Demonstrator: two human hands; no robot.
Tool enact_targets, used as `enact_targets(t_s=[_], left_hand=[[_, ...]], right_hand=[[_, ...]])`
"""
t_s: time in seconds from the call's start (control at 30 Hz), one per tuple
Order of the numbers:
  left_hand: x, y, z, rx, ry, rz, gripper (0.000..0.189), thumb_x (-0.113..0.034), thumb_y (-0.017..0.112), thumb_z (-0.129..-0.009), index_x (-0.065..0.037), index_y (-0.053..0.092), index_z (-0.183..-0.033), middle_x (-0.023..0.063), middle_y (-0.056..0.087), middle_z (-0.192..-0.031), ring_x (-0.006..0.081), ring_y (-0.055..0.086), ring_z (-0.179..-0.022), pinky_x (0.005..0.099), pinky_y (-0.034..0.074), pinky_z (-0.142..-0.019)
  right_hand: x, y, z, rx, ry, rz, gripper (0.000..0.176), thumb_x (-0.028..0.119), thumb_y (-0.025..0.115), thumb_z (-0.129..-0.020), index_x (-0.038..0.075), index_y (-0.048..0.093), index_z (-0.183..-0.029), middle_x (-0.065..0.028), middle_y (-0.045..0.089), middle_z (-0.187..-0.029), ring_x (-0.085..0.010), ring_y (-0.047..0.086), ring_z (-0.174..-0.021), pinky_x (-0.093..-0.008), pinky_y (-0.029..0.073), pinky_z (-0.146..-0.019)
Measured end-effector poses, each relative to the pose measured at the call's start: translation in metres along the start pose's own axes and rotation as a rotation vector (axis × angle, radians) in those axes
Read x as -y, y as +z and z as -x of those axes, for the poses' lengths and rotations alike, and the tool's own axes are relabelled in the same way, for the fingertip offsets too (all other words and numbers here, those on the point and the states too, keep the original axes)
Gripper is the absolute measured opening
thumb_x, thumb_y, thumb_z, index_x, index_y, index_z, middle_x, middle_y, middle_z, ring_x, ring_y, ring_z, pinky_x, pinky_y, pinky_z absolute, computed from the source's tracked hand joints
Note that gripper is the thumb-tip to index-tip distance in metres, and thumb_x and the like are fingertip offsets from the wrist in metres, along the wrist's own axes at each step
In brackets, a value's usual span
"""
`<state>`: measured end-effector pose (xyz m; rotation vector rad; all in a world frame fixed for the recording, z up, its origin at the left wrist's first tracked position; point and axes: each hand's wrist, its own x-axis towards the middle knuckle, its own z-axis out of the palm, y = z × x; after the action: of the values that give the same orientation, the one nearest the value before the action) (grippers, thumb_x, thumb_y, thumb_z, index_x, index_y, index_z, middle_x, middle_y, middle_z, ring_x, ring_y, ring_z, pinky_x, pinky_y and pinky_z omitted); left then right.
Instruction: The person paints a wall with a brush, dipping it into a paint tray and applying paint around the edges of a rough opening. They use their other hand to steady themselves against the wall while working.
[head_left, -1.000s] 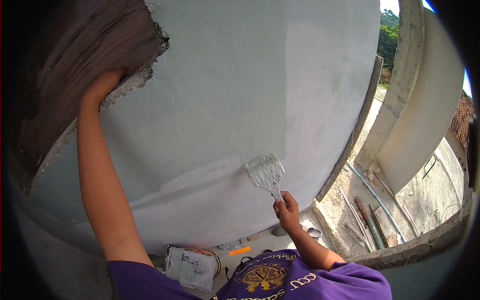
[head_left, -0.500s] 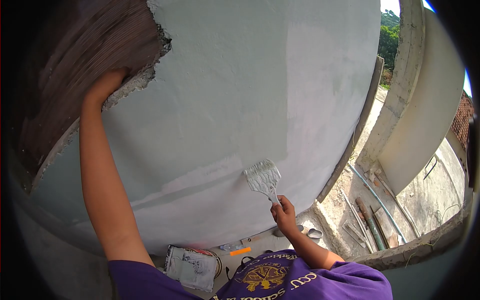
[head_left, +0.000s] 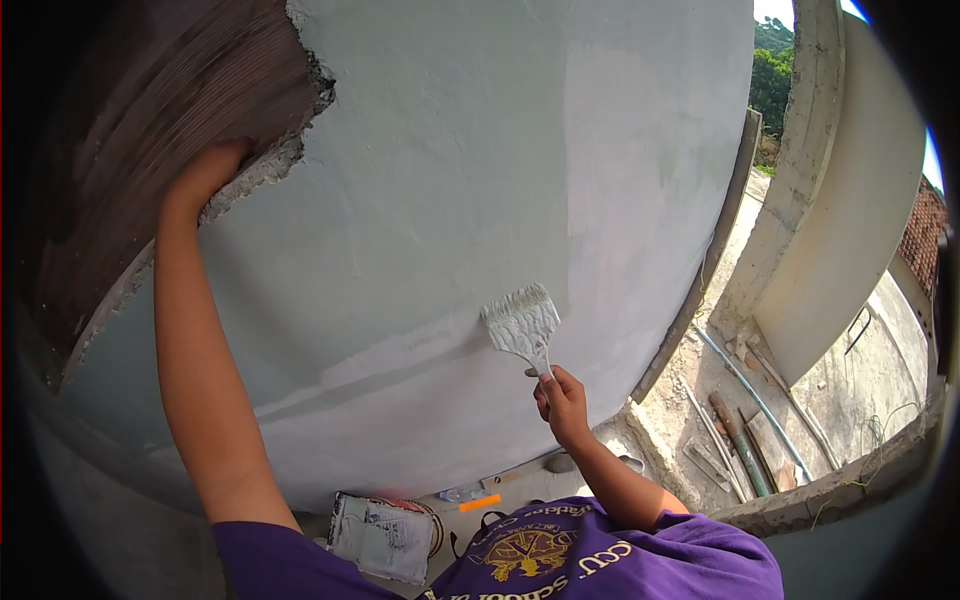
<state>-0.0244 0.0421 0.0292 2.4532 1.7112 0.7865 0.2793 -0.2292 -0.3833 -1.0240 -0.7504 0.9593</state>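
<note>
- The purple shirt (head_left: 600, 550) is nearest, with both bare arms reaching forward from its sleeves.
- The left hand (head_left: 208, 172) reaches over the ragged edge (head_left: 270, 168) of an opening in the wall. Its fingers are largely out of sight, so whether they grip or simply rest there cannot be told. This arm has hardly shifted.
- The right hand (head_left: 566, 408) has its fingers closed around the handle of a wide paintbrush (head_left: 524, 325). The brush is upright with a slight lean, bristles uppermost, its head smeared with pale grey-green coating.
- The change is here: the right hand and the wide paintbrush have just risen a little. The bristles now lie over the grey-green part of the wall (head_left: 420, 180), above the paler strip (head_left: 400, 350). This looks like part of an upward stroke that brings the coated bristles to a higher patch; whether their tips touch the surface is hard to tell.
- Paler bands lie below and to the right of the grey-green area, so the surface looks unevenly covered.
- Down at the foot of the wall, a paint-smeared container (head_left: 385, 540) sits at a round bucket (head_left: 436, 528), with an orange strip (head_left: 480, 503) lying just beside them.
- Farther off, past the wall's right-hand end, a blue pipe (head_left: 752, 398) and a green pole (head_left: 746, 455) lie on rough ground near a concrete pillar (head_left: 790, 190).
- Farthest are a tiled roof (head_left: 924, 232) and green trees (head_left: 770, 85).
</note>
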Motion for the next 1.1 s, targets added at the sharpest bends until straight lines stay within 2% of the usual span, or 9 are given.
enact_targets(t_s=[0.13, 0.23, 0.37, 0.47, 0.6, 0.7, 0.8, 1.0, 1.1], left_hand=[[0.005, 0.0, -0.002, -0.011, 0.047, -0.044, 0.049, -0.038, 0.045, -0.094, 0.002, 0.059, -0.121, 0.0187, 0.063, -0.117, 0.0248, 0.059, -0.104, 0.0305, 0.04, -0.094], [0.005, 0.001, -0.002, 0.002, 0.055, -0.028, 0.049, -0.037, 0.045, -0.094, 0.002, 0.06, -0.119, 0.0187, 0.064, -0.117, 0.0252, 0.059, -0.103, 0.0308, 0.041, -0.093], [0.006, 0.002, -0.005, 0.003, 0.07, -0.026, 0.05, -0.037, 0.045, -0.093, 0.004, 0.06, -0.117, 0.0184, 0.065, -0.114, 0.0252, 0.06, -0.101, 0.0314, 0.041, -0.092], [0.003, 0.001, -0.001, 0.007, -0.014, 0.095, 0.05, -0.036, 0.045, -0.092, 0.005, 0.06, -0.116, 0.0183, 0.065, -0.112, 0.0252, 0.06, -0.1, 0.0318, 0.042, -0.091], [0.006, 0.002, -0.004, -0.014, 0.006, 0.059, 0.05, -0.037, 0.045, -0.091, 0.005, 0.061, -0.114, 0.0186, 0.066, -0.111, 0.0249, 0.06, -0.099, 0.0317, 0.042, -0.091], [-0.002, 0.001, 0.004, -0.007, -0.01, 0.058, 0.051, -0.038, 0.045, -0.092, 0.005, 0.061, -0.115, 0.0186, 0.065, -0.112, 0.0244, 0.06, -0.099, 0.0312, 0.042, -0.091], [0.003, 0.001, 0.002, -0.03, 0.017, 0.033, 0.052, -0.039, 0.045, -0.092, 0.004, 0.06, -0.118, 0.0179, 0.065, -0.113, 0.0238, 0.06, -0.1, 0.0306, 0.041, -0.092], [0.009, 0.002, -0.008, 0.007, -0.037, 0.101, 0.054, -0.039, 0.044, -0.093, 0.004, 0.058, -0.122, 0.0174, 0.064, -0.115, 0.0241, 0.059, -0.101, 0.0298, 0.041, -0.093], [0.009, 0.003, -0.008, -0.009, -0.042, 0.127, 0.054, -0.039, 0.045, -0.093, 0.005, 0.058, -0.123, 0.0175, 0.063, -0.116, 0.0245, 0.059, -0.101, 0.0297, 0.041, -0.093]], right_hand=[[-0.033, -0.013, 0.03, -0.029, 0.191, -0.018, 0.024, 0.02, 0.047, -0.098, 0.003, 0.063, -0.102, 0.0057, 0.045, -0.06, -0.0014, 0.034, -0.046, -0.0191, 0.026, -0.041], [-0.024, -0.009, 0.035, 0.003, 0.107, -0.037, 0.025, 0.022, 0.047, -0.098, 0.002, 0.062, -0.102, 0.0035, 0.044, -0.062, -0.0027, 0.032, -0.044, -0.019, 0.024, -0.039], [0.02, 0.008, 0.016, 0.033, -0.021, -0.093, 0.026, 0.022, 0.047, -0.098, 0.0, 0.061, -0.103, 0.0027, 0.044, -0.062, -0.0026, 0.032, -0.044, -0.0194, 0.023, -0.039], [0.032, 0.013, -0.006, 0.027, -0.072, -0.099, 0.026, 0.022, 0.047, -0.098, 0.001, 0.061, -0.102, 0.0021, 0.044, -0.062, -0.0025, 0.031, -0.044, -0.0195, 0.022, -0.039], [0.003, 0.0, -0.008, 0.016, -0.051, -0.011, 0.025, 0.022, 0.047, -0.098, 0.002, 0.061, -0.098, 0.003, 0.044, -0.06, -0.0027, 0.031, -0.042, -0.0197, 0.023, -0.038], [-0.038, -0.021, 0.013, -0.012, 0.048, 0.032, 0.025, 0.022, 0.047, -0.098, 0.002, 0.062, -0.097, 0.0035, 0.044, -0.059, -0.0028, 0.031, -0.042, -0.02, 0.023, -0.038], [-0.048, -0.032, 0.031, -0.012, 0.073, 0.049, 0.024, 0.022, 0.047, -0.098, 0.003, 0.062, -0.096, 0.0035, 0.044, -0.058, -0.003, 0.031, -0.042, -0.0204, 0.023, -0.038], [0.017, 0.0, 0.007, 0.012, -0.112, 0.071, 0.024, 0.022, 0.046, -0.099, 0.003, 0.061, -0.096, 0.0039, 0.043, -0.058, -0.0029, 0.033, -0.046, -0.0196, 0.026, -0.042], [0.009, 0.004, 0.003, 0.009, -0.12, 0.111, 0.025, 0.023, 0.046, -0.099, 0.004, 0.062, -0.096, 0.0047, 0.043, -0.058, -0.0026, 0.033, -0.046, -0.0196, 0.026, -0.042]])
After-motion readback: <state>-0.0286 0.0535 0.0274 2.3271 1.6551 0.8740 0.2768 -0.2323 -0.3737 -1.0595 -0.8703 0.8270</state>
